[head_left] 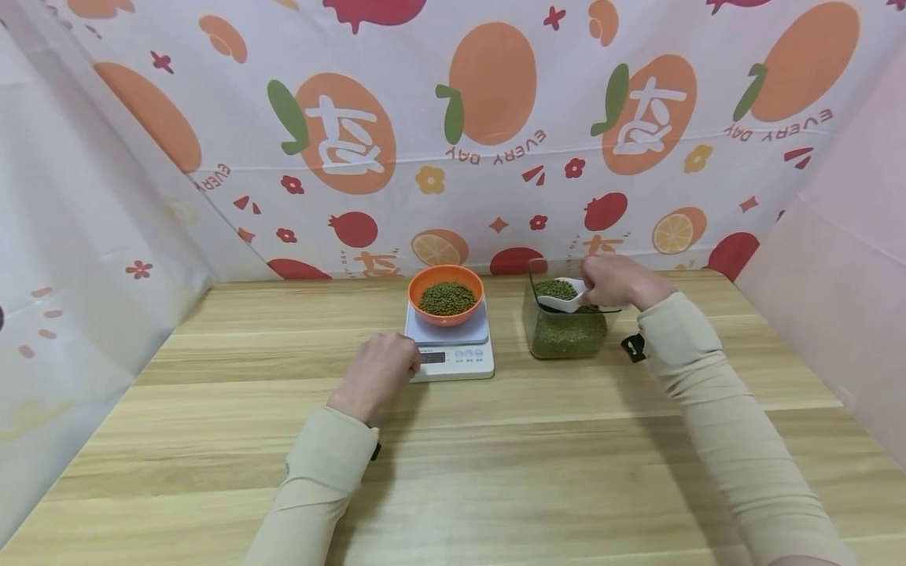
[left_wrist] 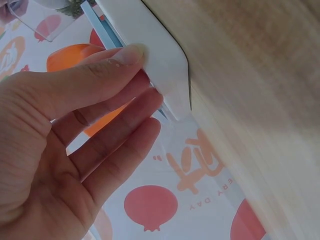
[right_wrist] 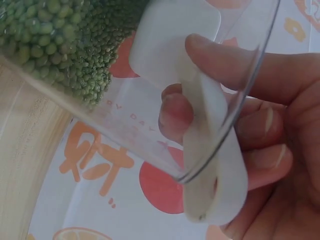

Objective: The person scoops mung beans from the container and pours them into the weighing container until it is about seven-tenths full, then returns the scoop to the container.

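Observation:
An orange bowl (head_left: 432,316) holding green mung beans (head_left: 447,299) stands on the platform of a white kitchen scale (head_left: 460,369). My left hand (head_left: 378,369) is at the scale's front left corner, and thumb and fingertips pinch its edge in the left wrist view. To the right is a clear plastic container (head_left: 531,334), partly filled with more mung beans (right_wrist: 60,40). My right hand (head_left: 612,281) grips a white scoop (head_left: 562,303) by its handle at the container's mouth. In the right wrist view the scoop's bowl shows through the clear wall, and its contents are hidden.
A small black object (head_left: 633,347) is beside the right sleeve, near the container. The wooden table (head_left: 495,472) is backed by a fruit-patterned cloth (head_left: 425,212), with pale cloth hanging at both sides.

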`<state>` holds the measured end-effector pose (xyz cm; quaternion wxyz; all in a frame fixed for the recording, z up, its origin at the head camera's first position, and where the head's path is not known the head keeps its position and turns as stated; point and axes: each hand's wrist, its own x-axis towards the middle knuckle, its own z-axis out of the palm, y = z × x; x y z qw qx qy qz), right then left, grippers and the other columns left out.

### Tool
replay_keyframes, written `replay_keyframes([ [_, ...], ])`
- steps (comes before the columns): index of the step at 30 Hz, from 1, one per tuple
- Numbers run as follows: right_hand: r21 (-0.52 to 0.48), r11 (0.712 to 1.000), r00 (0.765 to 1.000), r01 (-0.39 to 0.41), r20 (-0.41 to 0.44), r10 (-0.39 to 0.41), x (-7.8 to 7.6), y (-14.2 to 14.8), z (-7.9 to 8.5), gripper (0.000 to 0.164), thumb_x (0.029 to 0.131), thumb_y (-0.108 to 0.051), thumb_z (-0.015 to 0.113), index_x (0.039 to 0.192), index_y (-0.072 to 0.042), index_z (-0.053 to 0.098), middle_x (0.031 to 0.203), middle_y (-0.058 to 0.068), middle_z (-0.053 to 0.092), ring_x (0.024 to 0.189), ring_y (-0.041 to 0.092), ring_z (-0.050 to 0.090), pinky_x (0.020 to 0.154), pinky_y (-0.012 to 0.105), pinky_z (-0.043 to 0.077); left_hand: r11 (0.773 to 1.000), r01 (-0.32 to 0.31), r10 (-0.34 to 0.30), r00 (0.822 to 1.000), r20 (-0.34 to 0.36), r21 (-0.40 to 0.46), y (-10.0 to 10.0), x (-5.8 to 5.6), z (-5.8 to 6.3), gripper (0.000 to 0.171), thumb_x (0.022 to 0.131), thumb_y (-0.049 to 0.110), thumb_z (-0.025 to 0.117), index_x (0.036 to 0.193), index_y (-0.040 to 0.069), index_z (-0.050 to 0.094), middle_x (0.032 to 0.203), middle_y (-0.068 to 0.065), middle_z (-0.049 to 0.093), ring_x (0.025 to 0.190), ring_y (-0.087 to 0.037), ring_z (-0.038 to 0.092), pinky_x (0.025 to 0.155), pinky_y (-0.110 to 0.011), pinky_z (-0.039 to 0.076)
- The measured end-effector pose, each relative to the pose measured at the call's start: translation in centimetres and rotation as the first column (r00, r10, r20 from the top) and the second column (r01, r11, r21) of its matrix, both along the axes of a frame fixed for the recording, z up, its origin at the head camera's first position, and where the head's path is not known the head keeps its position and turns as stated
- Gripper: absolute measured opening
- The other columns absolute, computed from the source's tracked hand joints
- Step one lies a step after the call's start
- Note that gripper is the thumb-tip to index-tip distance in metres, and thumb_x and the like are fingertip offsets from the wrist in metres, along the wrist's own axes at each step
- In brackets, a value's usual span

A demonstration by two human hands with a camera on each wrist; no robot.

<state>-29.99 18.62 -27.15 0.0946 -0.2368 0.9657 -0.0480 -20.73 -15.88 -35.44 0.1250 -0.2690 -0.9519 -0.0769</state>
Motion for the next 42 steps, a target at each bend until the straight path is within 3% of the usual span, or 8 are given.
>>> replay_keyframes([
  [13, -0.049, 0.998, 0.999, -0.033, -0.025, 0.032, 0.4, 0.5, 0.0, 0.034, 0.092, -0.013, 0.071, 0.068, -0.011, 0.047, 0.065, 0.002, 0.044, 0.059, 0.016, 0.038, 0.070, 0.040, 0.039, 1.000, -0.001, 0.001, 1.000, -0.007, -0.007, 0.1, 0.2, 0.1, 0.038, 0.065, -0.019, 0.050, 0.053, 0.015, 0.039, 0.058, 0.001, 0.032, 0.058, -0.014, 0.033, 0.052, -0.025, 0.025],
  [25, -0.095, 0.995, 1.000, -0.013, -0.006, 0.013, 0.7, 1.0, 0.3, 0.033, 0.094, -0.016, 0.069, 0.073, -0.010, 0.046, 0.066, 0.002, 0.041, 0.060, 0.015, 0.035, 0.063, 0.034, 0.034, 1.000, -0.008, 0.009, 1.000, 0.002, -0.012, 0.0, 0.2, 0.0, 0.033, 0.065, -0.018, 0.050, 0.054, 0.013, 0.046, 0.059, 0.000, 0.038, 0.059, -0.015, 0.036, 0.053, -0.025, 0.028],
  [34, -0.139, 0.990, 1.000, -0.005, 0.011, 0.007, 0.7, 1.6, 0.5, 0.038, 0.095, -0.014, 0.068, 0.067, -0.012, 0.043, 0.058, -0.002, 0.033, 0.052, 0.011, 0.029, 0.057, 0.031, 0.031, 1.000, -0.006, 0.006, 1.000, 0.000, -0.014, 0.1, 0.2, 0.1, 0.034, 0.066, -0.018, 0.051, 0.054, 0.013, 0.044, 0.059, 0.000, 0.037, 0.059, -0.015, 0.035, 0.053, -0.025, 0.027],
  [42, -0.142, 0.990, 0.999, -0.024, -0.036, 0.019, 0.7, 2.0, 0.6, 0.039, 0.094, -0.015, 0.070, 0.066, -0.011, 0.043, 0.062, -0.001, 0.037, 0.057, 0.013, 0.033, 0.060, 0.033, 0.032, 1.000, -0.008, 0.008, 1.000, 0.009, -0.004, 0.1, 0.3, 0.1, 0.034, 0.066, -0.019, 0.050, 0.053, 0.013, 0.045, 0.059, 0.000, 0.037, 0.058, -0.014, 0.035, 0.053, -0.025, 0.026],
])
